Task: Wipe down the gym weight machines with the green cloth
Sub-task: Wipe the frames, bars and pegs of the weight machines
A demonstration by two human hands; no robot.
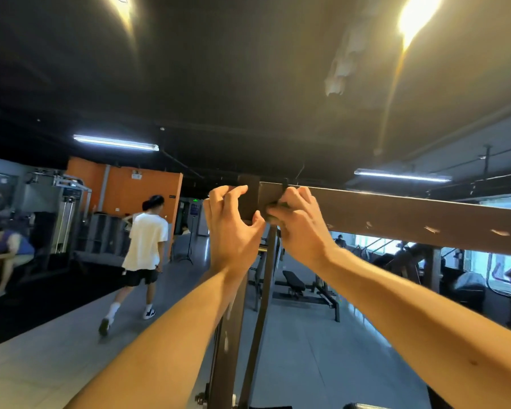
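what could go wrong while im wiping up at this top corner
Both arms reach high, so the cloth, bunched small in the right hand, may slip off the beam and drop. The left hand grips the post beside it; a wipe leftward may bump it.

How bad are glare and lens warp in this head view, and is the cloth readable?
Head view: the ceiling lamp flares, its streak running down toward the beam; edges are stretched by the wide lens; light is dim, so the green cloth pinched in the right hand reads as a dark scrap; the left hand gripping the upright is fairly sharp.
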